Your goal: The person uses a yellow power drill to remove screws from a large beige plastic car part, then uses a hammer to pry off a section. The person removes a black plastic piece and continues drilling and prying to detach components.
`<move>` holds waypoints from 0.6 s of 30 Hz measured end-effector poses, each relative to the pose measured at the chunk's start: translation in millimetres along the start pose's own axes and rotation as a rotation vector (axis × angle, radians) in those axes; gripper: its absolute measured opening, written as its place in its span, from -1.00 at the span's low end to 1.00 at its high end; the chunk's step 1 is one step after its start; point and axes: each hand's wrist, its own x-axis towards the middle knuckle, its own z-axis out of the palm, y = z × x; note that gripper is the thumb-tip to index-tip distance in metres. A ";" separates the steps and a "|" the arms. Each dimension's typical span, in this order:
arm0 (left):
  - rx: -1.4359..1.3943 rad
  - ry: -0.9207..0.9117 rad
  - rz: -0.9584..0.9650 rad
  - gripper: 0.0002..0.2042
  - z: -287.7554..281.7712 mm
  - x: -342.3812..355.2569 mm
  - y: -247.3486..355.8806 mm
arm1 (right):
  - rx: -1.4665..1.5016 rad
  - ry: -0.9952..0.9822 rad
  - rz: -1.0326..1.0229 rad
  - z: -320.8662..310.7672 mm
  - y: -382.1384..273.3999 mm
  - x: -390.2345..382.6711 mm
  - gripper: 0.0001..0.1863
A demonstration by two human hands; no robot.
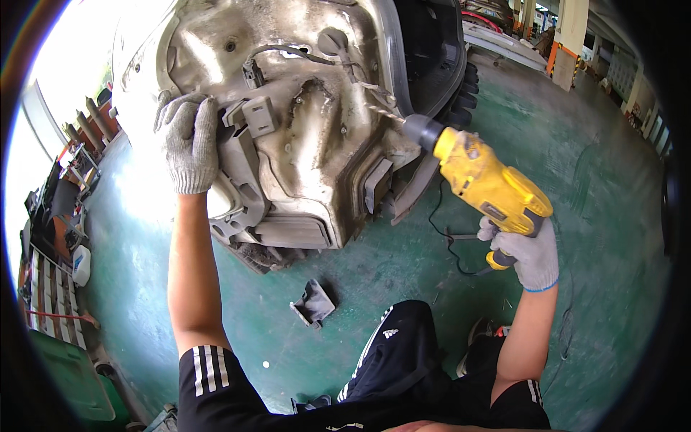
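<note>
The drill (489,180) is bright yellow with a black chuck (423,132); its bit (386,113) is pale brown. The left glove (188,144) is plain grey, the right glove (536,255) whitish with a blue hem (541,289). The body panel (309,151) is silvery beige, blotched with brown. Green covers the floor (604,180). White stripes run down the black left sleeve (209,374) and the dark trousers (403,345), possibly navy in the shadow. A cream pillar (571,29) wears an orange band edged with black-and-yellow stripes.

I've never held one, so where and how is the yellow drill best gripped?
Likely the yellow drill is best taken by its handle, from the lower right: its bit points to the upper left, and the right hand wraps there.
</note>
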 end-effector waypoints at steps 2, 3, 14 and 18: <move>-0.006 0.006 -0.012 -0.78 -0.4 -1.2 -2.4 | 0.037 0.001 -0.009 4.4 -8.4 -5.2 -0.42; -0.006 0.009 -0.015 -0.78 -0.8 -0.7 -2.5 | 0.076 -0.013 -0.019 9.2 -8.6 -7.2 -0.43; -0.044 0.076 -0.024 -0.79 5.0 -2.8 -6.0 | 0.061 -0.091 -0.047 53.3 -3.3 -6.1 -0.50; -0.044 0.077 -0.019 -0.79 0.6 -0.5 -5.3 | 0.060 -0.098 -0.037 59.8 -8.0 -4.2 -0.50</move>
